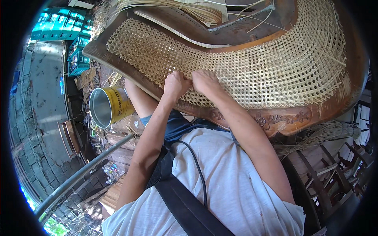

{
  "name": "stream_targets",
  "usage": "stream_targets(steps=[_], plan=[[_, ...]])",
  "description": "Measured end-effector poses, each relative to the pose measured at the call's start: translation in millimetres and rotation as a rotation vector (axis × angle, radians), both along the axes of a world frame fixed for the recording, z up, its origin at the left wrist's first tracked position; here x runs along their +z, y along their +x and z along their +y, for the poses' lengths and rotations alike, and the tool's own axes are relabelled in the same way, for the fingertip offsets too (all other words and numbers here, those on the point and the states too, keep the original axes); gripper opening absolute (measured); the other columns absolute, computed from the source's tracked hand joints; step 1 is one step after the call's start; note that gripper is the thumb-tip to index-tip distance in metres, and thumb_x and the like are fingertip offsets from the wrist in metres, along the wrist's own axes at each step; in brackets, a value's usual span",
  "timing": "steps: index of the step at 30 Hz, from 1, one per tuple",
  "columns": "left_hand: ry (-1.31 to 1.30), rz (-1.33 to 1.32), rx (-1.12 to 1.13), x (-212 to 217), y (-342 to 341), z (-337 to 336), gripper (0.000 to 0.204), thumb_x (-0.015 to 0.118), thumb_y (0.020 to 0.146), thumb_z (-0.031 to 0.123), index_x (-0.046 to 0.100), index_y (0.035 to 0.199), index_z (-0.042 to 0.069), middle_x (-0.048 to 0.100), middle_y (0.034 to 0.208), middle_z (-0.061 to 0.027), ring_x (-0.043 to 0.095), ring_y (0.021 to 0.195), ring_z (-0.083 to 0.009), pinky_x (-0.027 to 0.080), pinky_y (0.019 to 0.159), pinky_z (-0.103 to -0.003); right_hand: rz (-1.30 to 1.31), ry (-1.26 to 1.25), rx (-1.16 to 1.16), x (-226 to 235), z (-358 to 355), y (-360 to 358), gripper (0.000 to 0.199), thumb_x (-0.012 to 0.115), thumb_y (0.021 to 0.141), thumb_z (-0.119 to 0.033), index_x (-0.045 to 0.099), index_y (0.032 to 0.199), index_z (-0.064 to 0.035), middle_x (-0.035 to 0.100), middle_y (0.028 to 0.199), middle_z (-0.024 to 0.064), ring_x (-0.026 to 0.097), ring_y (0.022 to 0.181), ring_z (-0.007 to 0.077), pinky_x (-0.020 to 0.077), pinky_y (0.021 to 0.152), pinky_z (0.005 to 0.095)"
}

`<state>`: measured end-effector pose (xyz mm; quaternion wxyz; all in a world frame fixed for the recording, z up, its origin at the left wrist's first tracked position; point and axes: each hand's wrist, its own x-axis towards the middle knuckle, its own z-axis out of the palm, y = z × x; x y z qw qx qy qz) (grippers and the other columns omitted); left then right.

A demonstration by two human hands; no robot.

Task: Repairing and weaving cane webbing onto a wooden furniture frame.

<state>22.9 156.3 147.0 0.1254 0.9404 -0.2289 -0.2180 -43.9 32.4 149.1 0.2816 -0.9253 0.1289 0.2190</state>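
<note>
Your white shirt (232,185) and its black strap (185,204) fill the foreground. Beyond them the woven cane panel (252,59) spans a carved wooden frame (275,118) resting across your lap. Your left hand (176,84) and right hand (204,82) sit curled, knuckles touching, on the panel's near edge; what they pinch cannot be told. Loose cane strands (197,10) lie behind, and a yellow tin can (110,106) stands left.

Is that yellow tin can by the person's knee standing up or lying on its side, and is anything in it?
The yellow can lies on its side, open mouth facing the camera. The part of its shiny inside that shows looks empty.
</note>
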Motion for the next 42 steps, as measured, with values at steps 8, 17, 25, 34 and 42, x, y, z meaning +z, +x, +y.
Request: stream_targets(steps=[8, 17, 25, 34, 42], plan=[[0.168, -0.154, -0.101, -12, -14, -4, 0.026, 0.060, 0.080, 0.026, 0.070, 0.083, 0.002, 0.069, 0.086, -0.0221, 0.069, 0.082, -0.0377, 0.055, 0.076, -0.047, 0.026, -0.008, 0.023, 5, -11, 1, 0.022, 0.051, 0.084, -0.002, 0.069, 0.096, 0.0008, 0.069, 0.101, 0.0194, 0.068, 0.097, 0.0285, 0.0549, 0.087, 0.0394], [0.062, -0.044, -0.100, -1, -28, -5, 0.026, 0.065, 0.080, 0.025, 0.069, 0.091, 0.001, 0.066, 0.100, -0.0236, 0.069, 0.086, -0.0377, 0.056, 0.074, -0.045, 0.122, -0.029, -0.035, 2, -30, 4, 0.024, 0.062, 0.079, -0.012, 0.071, 0.098, -0.0010, 0.070, 0.101, 0.0179, 0.069, 0.095, 0.0259, 0.0532, 0.088, 0.0414], [-0.155, -0.020, -0.096, 48, -35, 52, 0.017, 0.059, 0.079, 0.021, 0.064, 0.080, 0.005, 0.066, 0.089, -0.0173, 0.067, 0.083, -0.0367, 0.055, 0.074, -0.046, -0.106, 0.036, -0.201, -8, -80, -22, 0.034, 0.068, 0.085, -0.035, 0.071, 0.084, -0.0011, 0.068, 0.081, 0.0139, 0.064, 0.068, 0.0199, 0.0522, 0.070, 0.0372], [-0.109, -0.037, -0.022, 94, -50, 115, 0.013, 0.066, 0.083, 0.018, 0.067, 0.086, 0.005, 0.067, 0.079, -0.0147, 0.064, 0.083, -0.0333, 0.051, 0.076, -0.042, -0.008, 0.481, 0.071, -4, -23, 10, 0.021, 0.068, 0.086, -0.025, 0.065, 0.097, -0.0069, 0.066, 0.082, 0.0052, 0.059, 0.067, 0.0135, 0.0498, 0.062, 0.0326], [-0.096, 0.171, 0.085, 98, -24, 123, 0.022, 0.067, 0.081, 0.023, 0.069, 0.074, 0.003, 0.065, 0.068, -0.0192, 0.065, 0.069, -0.0365, 0.052, 0.064, -0.045, 0.116, 0.023, 0.503, -1, -59, 19, 0.016, 0.053, 0.089, -0.020, 0.060, 0.101, -0.0126, 0.067, 0.082, 0.0146, 0.065, 0.071, 0.0262, 0.0497, 0.066, 0.0424]])
